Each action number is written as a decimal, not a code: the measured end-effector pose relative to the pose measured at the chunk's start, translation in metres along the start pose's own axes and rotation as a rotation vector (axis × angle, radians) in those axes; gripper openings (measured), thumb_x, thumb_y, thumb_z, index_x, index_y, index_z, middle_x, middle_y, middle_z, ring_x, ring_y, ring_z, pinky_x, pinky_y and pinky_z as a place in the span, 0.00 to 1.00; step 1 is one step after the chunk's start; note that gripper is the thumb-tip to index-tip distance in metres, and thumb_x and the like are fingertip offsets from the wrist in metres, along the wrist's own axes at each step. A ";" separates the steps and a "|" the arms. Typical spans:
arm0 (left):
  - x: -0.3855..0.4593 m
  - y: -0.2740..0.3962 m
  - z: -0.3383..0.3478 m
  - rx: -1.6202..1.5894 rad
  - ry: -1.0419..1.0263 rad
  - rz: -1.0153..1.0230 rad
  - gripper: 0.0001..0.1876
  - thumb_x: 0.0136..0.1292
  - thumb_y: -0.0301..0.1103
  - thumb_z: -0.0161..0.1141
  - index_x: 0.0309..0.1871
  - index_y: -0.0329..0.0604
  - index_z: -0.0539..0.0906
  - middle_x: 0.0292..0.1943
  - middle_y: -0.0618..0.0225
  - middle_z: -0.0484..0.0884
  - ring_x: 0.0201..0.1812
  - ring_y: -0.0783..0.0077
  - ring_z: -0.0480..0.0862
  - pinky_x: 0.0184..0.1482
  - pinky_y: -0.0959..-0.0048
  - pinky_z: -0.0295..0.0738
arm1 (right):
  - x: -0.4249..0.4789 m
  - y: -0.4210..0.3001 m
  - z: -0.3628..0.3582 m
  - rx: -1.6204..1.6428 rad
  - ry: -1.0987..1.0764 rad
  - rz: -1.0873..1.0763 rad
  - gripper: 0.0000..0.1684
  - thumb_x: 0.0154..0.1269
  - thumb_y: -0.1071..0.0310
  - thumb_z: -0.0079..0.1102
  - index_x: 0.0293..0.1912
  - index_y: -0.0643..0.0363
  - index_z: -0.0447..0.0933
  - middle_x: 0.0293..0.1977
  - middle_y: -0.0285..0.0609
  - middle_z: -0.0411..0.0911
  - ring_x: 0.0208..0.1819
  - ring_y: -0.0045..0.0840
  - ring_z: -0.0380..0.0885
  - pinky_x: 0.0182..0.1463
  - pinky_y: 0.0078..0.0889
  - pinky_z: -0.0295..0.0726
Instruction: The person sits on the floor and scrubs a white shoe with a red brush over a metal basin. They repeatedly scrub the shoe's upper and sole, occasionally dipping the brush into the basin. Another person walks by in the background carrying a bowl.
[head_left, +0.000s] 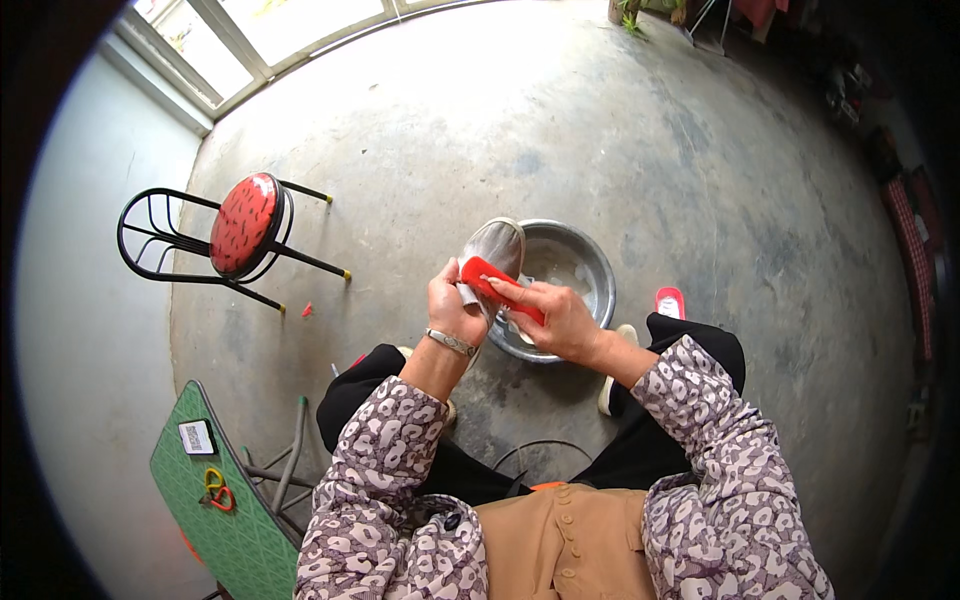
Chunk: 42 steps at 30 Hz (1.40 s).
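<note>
My left hand (452, 306) grips a grey fabric shoe (493, 244) with a pale sole edge, its toe pointing away from me. In my right hand (564, 316) is a red scrubbing brush (501, 287), laid across the shoe near its opening. My fingers hide the brush's near end, and its bristle side is turned down out of sight. Beneath the shoe and my right hand stands a round metal basin (609, 289) holding cloudy water (559, 266). A pale item shows in the basin below the brush, too covered to identify.
A black metal chair (244, 225) with a red seat stands at the left. Nearer, a green folding table (225, 420) carries scissors (217, 491) and a card with a printed code (196, 437). A red-and-white shoe (670, 303) is on the concrete floor (450, 165) at the right.
</note>
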<state>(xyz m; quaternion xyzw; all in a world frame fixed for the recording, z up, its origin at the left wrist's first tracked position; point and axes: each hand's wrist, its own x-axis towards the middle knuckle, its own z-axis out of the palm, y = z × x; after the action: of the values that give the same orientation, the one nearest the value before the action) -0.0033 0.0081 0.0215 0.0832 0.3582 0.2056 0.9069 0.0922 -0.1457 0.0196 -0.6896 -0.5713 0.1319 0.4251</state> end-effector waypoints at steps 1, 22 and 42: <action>0.000 0.000 -0.001 -0.003 0.009 0.001 0.27 0.83 0.45 0.37 0.67 0.29 0.73 0.64 0.45 0.79 0.64 0.48 0.80 0.72 0.51 0.70 | 0.005 0.003 -0.004 -0.018 0.011 -0.005 0.31 0.67 0.66 0.66 0.69 0.42 0.77 0.29 0.52 0.80 0.30 0.45 0.82 0.35 0.45 0.81; -0.004 0.002 -0.001 0.018 -0.011 -0.028 0.30 0.83 0.49 0.36 0.69 0.29 0.71 0.65 0.44 0.78 0.66 0.46 0.78 0.72 0.50 0.71 | 0.000 -0.004 -0.002 0.032 -0.063 -0.035 0.31 0.68 0.66 0.66 0.70 0.43 0.76 0.30 0.52 0.80 0.31 0.45 0.82 0.35 0.42 0.81; 0.006 0.000 -0.006 -0.036 -0.132 -0.029 0.33 0.83 0.50 0.33 0.73 0.27 0.67 0.70 0.42 0.75 0.69 0.44 0.76 0.75 0.49 0.67 | 0.001 0.002 -0.004 -0.138 0.043 0.012 0.30 0.69 0.65 0.65 0.69 0.39 0.77 0.31 0.49 0.79 0.28 0.44 0.82 0.34 0.45 0.82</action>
<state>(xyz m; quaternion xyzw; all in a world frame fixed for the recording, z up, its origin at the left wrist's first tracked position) -0.0034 0.0110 0.0137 0.0753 0.2950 0.1930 0.9328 0.0967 -0.1461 0.0208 -0.7232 -0.5658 0.0800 0.3879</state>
